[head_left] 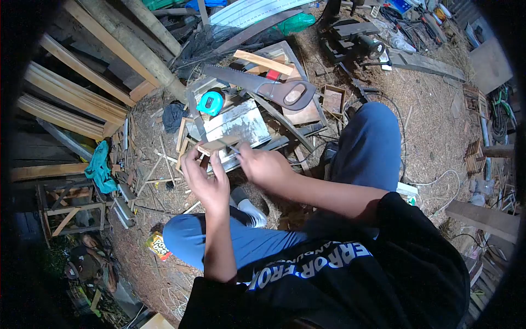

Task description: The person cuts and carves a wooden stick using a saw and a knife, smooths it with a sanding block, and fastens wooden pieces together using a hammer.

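Note:
My left hand (206, 183) is closed around a small flat piece of wood (216, 146), pinched between thumb and fingers. My right hand (267, 167) is closed on a thin, dark, slender tool (233, 148), whose tip points at the wood; its exact kind is too small to make out. Just beyond my hands lies a pale, paint-worn board (241, 125). A teal tape measure (210, 102) sits at that board's far left. Farther out, a handsaw (260, 86) with a brown handle rests across the low work surface.
Offcuts and a wood strip (263, 62) lie behind the saw. A small open wooden box (332, 100) stands to the right. Timber planks (76, 98) lean at left, near a teal cloth (102, 167). A yellow snack packet (158, 246) lies on the shaving-covered floor.

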A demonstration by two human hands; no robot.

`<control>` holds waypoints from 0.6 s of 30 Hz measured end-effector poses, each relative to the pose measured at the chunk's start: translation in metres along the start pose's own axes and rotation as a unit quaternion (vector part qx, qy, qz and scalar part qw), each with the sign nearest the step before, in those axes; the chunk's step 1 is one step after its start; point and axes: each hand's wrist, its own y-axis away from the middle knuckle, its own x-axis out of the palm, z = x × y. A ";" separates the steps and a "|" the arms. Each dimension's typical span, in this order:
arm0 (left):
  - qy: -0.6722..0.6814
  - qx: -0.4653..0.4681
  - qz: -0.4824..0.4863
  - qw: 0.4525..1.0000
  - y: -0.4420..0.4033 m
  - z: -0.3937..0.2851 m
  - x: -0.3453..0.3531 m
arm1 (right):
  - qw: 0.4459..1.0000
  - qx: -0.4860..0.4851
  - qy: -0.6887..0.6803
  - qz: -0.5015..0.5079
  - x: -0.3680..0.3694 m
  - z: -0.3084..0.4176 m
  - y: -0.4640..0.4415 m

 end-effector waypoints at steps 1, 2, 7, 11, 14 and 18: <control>0.007 -0.007 -0.001 1.000 0.001 -0.001 0.000 | 1.000 0.002 -0.001 0.011 0.003 -0.003 0.001; 0.015 -0.012 -0.001 1.000 0.001 -0.002 0.001 | 1.000 0.005 -0.001 0.019 0.005 -0.007 0.002; 0.010 -0.015 -0.002 1.000 0.004 -0.001 0.000 | 1.000 -0.004 0.020 0.019 0.002 -0.005 0.003; 0.002 0.004 -0.015 1.000 -0.001 0.001 0.001 | 0.999 -0.040 -0.008 -0.005 -0.006 0.001 -0.003; -0.044 0.009 -0.005 0.999 -0.001 -0.012 -0.003 | 0.998 0.019 0.024 0.056 0.014 -0.024 0.000; 0.003 0.025 -0.014 1.000 -0.003 -0.006 -0.001 | 0.998 0.004 0.029 0.047 -0.001 -0.006 -0.002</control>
